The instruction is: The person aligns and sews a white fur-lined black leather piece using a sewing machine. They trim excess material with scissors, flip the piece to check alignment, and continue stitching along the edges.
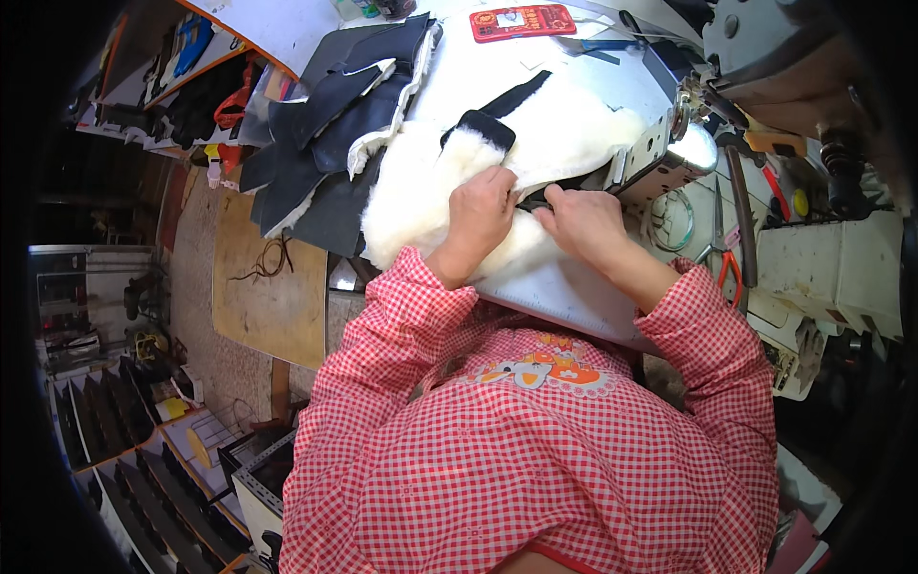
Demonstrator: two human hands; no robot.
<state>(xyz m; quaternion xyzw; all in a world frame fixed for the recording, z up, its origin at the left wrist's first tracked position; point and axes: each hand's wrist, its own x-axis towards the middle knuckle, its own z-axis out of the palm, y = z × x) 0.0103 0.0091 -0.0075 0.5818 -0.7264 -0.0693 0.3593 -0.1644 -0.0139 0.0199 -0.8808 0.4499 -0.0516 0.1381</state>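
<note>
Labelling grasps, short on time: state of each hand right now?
Left hand: closed, holding white fleece.
Right hand: fingers curled beside the fleece; fingertips hidden, so grip cannot be told.

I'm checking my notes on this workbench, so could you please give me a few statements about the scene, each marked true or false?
1. The left hand touches the white fleece. True.
2. The dark pieces lie to the right of the fleece. False: they lie to its left.
3. The scissors with orange handles are to the right of the right hand. True.
4. The red phone case lies at the table's near edge. False: it lies toward the far side of the table, beyond the fleece.
5. The sleeves are plain blue. False: they are red-and-white checked.
</note>
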